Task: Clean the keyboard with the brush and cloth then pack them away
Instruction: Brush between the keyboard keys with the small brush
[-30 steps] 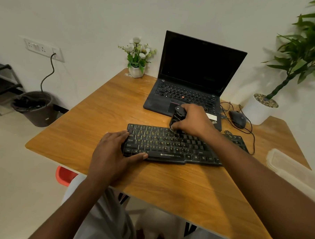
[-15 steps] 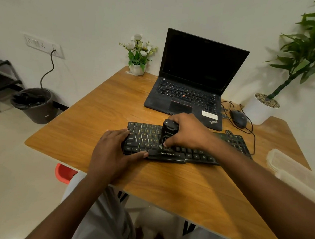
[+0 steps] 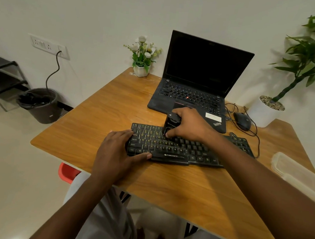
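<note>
Showed a black Zebronics keyboard (image 3: 188, 149) lying flat near the front of the wooden counter (image 3: 91, 127), just in front of an open ThinkPad laptop (image 3: 199, 85) with a dark screen. Bore yellowish legends on the left-hand keys and a white brand mark on a raised lip at the front edge. Looked matte and dark elsewhere, with the right part crossed by the right forearm.

Showed the left grip (image 3: 115, 153) spread flat over the keyboard's left end, fingers straight on the leftmost keys and thumb laid along the front edge, enclosing nothing.

Showed the right grip (image 3: 190, 126) closed round a stubby black cleaning brush (image 3: 171, 125), fingers curled about its body. Stood the brush roughly upright, lower end down on the upper key rows left of centre. Could not make out the bristles.

Also showed:
- a wired black mouse (image 3: 242, 121) just right of the laptop, its cable looping to the keyboard's right end;
- a small white pot of white flowers (image 3: 142, 64) at the far edge of the counter;
- a clear plastic container (image 3: 291, 172) at the right edge of the counter;
- a leafy plant in a white pot (image 3: 263, 113) beyond the mouse;
- a dark waste bin (image 3: 40, 105) on the floor to the left.
</note>
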